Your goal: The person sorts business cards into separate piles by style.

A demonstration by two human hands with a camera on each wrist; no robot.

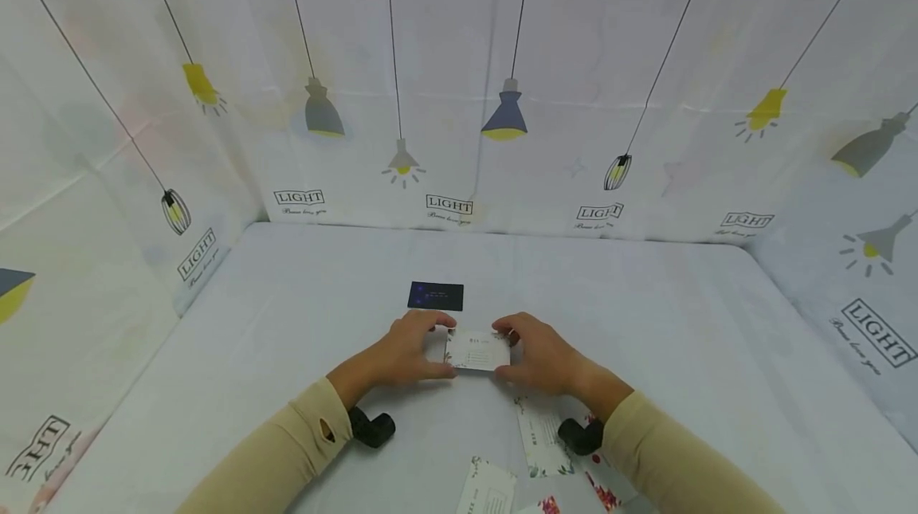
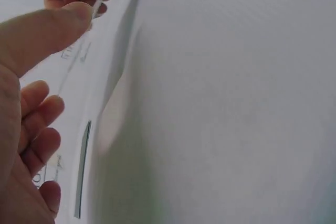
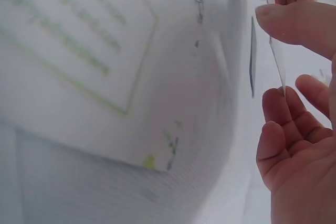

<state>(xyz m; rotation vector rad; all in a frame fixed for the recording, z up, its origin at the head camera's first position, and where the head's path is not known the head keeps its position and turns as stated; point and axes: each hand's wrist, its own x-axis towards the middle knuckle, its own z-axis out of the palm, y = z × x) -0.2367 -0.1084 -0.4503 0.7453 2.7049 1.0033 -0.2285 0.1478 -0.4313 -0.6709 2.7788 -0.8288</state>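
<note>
A small white card [image 1: 476,350] with printed lines and leafy corners is held between both hands just in front of a black card. My left hand [image 1: 407,351] pinches its left edge between thumb and fingers. On the opposite edge, my right hand [image 1: 543,355] grips it the same way. The left wrist view shows the held card as a thin slanted strip between the thumb [image 2: 71,22] and fingertips. Seen edge-on in the right wrist view, the held card [image 3: 276,59] runs from the right thumb to the fingertips.
The black card [image 1: 435,296] lies flat on the white tabletop [image 1: 323,275], beyond the hands. Nearer, a floral card [image 1: 541,438], another white card [image 1: 488,488] and red-flowered cards lie toward the front right. Cloth walls [image 1: 459,44] printed with lamps enclose the table.
</note>
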